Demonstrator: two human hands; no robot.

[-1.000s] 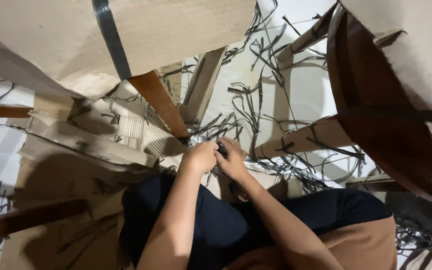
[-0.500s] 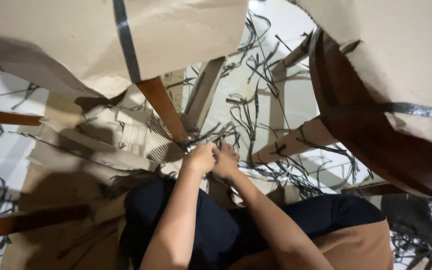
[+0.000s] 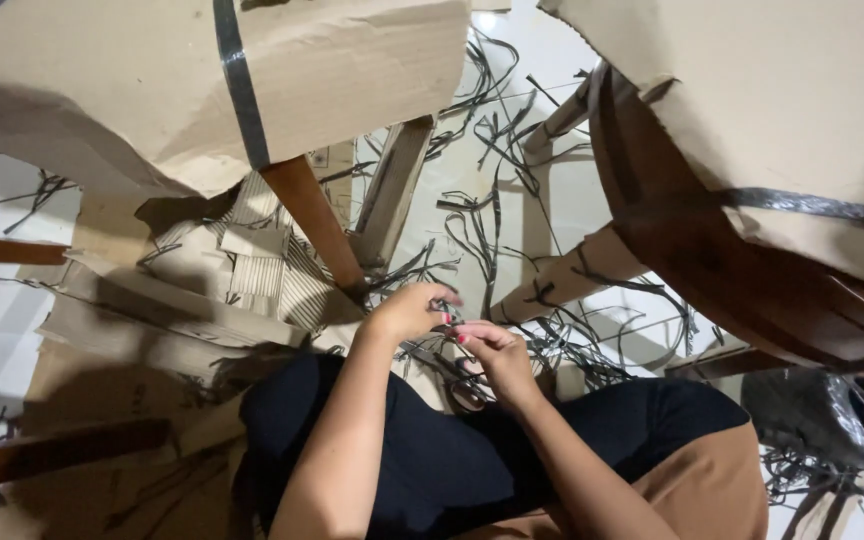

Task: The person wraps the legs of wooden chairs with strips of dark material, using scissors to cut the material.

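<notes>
My left hand (image 3: 407, 312) and my right hand (image 3: 497, 358) meet just above my knees, fingertips almost touching. Both pinch a small dark piece of strap (image 3: 449, 318) between them; most of it is hidden by the fingers. Right behind the left hand stands a reddish wooden chair leg (image 3: 317, 222). It comes down from a chair seat wrapped in brown cardboard (image 3: 332, 70) bound by a black strap (image 3: 239, 90). My legs in dark trousers (image 3: 452, 460) fill the bottom of the view.
A second dark wooden chair (image 3: 692, 260), partly wrapped in cardboard (image 3: 792, 100), leans in at the right. Several cut black straps (image 3: 492, 205) litter the white floor. Torn corrugated cardboard (image 3: 252, 265) lies at the left, and a black plastic bag (image 3: 832, 420) at the lower right.
My hands have stayed together at the same spot, with the fingers shifting slightly on the small dark piece. The view has tilted a little.
</notes>
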